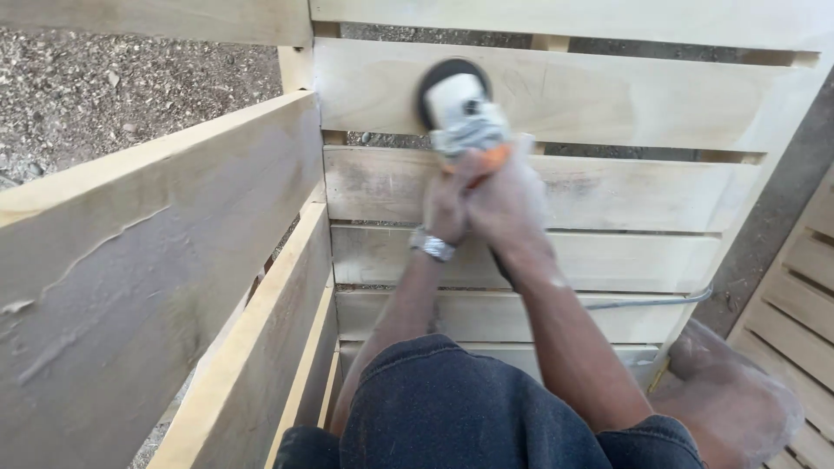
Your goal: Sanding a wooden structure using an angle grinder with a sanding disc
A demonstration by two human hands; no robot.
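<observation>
dark-shorted knee (452, 408) low in frame, both arms reach over it, left hand (445, 207) and right hand (508, 198) clenched together on orange-handled disc sander (459, 108), steadying its blurred pad flat against second slat (608, 95) near wooden frame's (174, 260) upper left corner.

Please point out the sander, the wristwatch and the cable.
sander (458, 106), head view, on its white body.
wristwatch (432, 245), head view, on its metal band.
cable (647, 301), head view, on its grey run along the slat.

One head-worn view; looks steeply down, close over the slatted wooden frame (556, 187); no second view.
</observation>
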